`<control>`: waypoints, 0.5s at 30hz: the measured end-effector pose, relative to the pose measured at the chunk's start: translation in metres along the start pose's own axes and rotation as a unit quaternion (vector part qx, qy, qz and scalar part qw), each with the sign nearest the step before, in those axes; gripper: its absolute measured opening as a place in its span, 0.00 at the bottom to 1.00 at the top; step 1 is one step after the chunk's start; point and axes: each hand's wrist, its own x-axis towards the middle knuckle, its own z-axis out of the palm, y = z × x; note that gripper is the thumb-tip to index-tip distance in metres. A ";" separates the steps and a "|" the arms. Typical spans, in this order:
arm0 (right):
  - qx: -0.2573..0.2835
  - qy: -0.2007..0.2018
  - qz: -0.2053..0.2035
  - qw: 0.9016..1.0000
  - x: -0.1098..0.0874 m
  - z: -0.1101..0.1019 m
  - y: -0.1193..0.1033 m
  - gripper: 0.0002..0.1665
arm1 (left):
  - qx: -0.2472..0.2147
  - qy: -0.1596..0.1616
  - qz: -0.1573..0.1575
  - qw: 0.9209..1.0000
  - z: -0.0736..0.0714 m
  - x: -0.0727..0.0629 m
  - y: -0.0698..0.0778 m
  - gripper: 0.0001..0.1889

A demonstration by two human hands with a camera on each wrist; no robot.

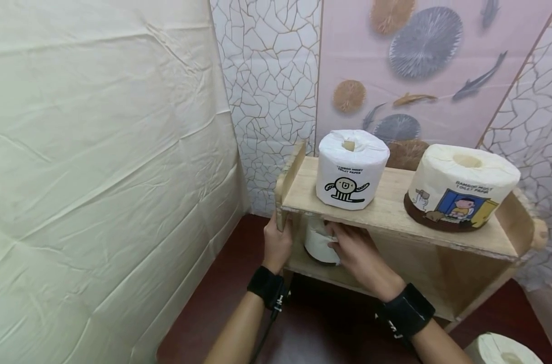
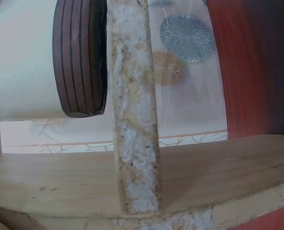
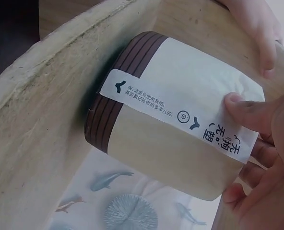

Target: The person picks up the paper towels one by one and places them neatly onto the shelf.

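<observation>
A wrapped toilet paper roll [image 1: 318, 245] with a brown striped base stands on the lower board of a wooden shelf [image 1: 396, 217]. My right hand [image 1: 355, 250] pinches that roll at its top rim, the thumb on the outside and fingers toward the core, as the right wrist view shows. My left hand [image 1: 277, 242] grips the shelf's left side panel [image 1: 285, 189], beside the roll. Up on the top board are a white toilet paper roll [image 1: 352, 169] with a cartoon figure and a cream toilet paper roll [image 1: 462, 189] with a brown base.
A light fabric wall [image 1: 107, 167] runs close along the left side. Behind the shelf hangs a patterned backdrop [image 1: 276, 91]. Another toilet paper roll [image 1: 503, 349] is at the lower right, partly cut off. The floor [image 1: 221, 298] is dark red.
</observation>
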 end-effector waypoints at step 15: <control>0.004 0.005 0.000 1.000 -0.003 0.004 0.005 0.19 | -0.008 -0.006 -0.008 1.000 -0.002 -0.002 -0.001 0.19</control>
